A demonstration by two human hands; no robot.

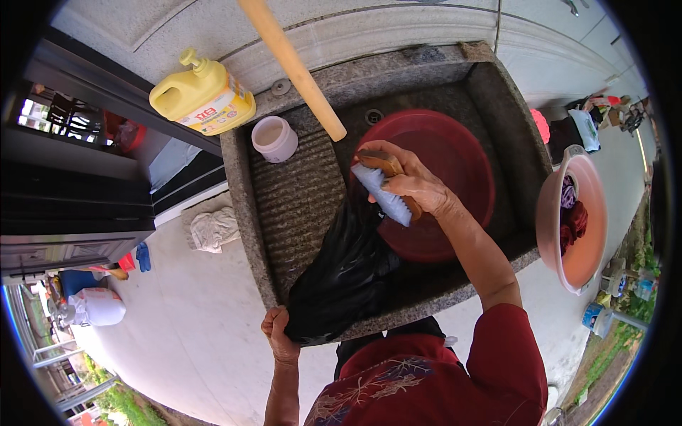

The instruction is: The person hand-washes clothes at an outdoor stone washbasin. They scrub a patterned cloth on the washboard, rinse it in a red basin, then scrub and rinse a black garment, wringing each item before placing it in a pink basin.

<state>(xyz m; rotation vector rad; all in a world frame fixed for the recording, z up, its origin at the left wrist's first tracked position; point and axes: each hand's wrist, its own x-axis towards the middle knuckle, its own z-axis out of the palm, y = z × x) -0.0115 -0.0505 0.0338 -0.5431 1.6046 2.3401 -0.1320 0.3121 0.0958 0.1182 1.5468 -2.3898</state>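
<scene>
A wet black garment lies over the ribbed washboard of a stone sink and reaches the near rim. Closed at the near left corner, my left hand grips the garment's edge. My right hand is wrapped round a scrubbing brush with a wooden back and pale blue bristles, tilted above the garment's far end. Under that hand, a dark red basin stands in the sink's deeper part. Whether the bristles touch the cloth, I cannot tell.
A yellow detergent jug and a small white tub stand at the far left. A wooden pole slants over the sink. On the right is a pink basin holding clothes. A pale cloth lies left of the sink.
</scene>
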